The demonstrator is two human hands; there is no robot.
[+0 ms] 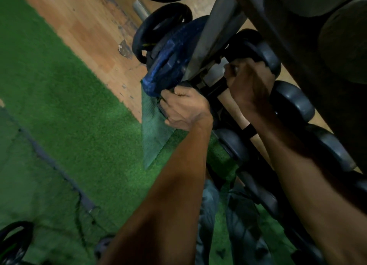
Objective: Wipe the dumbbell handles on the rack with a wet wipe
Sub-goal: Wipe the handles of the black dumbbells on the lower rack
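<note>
The dumbbell rack (213, 32) runs slantwise across the right side, with black dumbbells (294, 99) in a row on its lower tier. My right hand (250, 83) curls around a dumbbell handle between two black heads (268, 56); the handle itself is hidden under my fingers. A small pale patch (228, 68) shows at my fingertips; I cannot tell whether it is a wipe. My left hand (184, 109) is fisted at the rack's lower edge, gripping the top of a greenish ribbed cloth (154, 139) that hangs down from it.
A blue weight plate (166, 62) and black plates (158, 30) lean against the rack's grey upright. A beige bar (236, 107) with a black band runs under my right wrist. Green turf (69, 125) and a wooden floor (83, 26) lie to the left. Another black plate (14, 243) sits at the bottom left.
</note>
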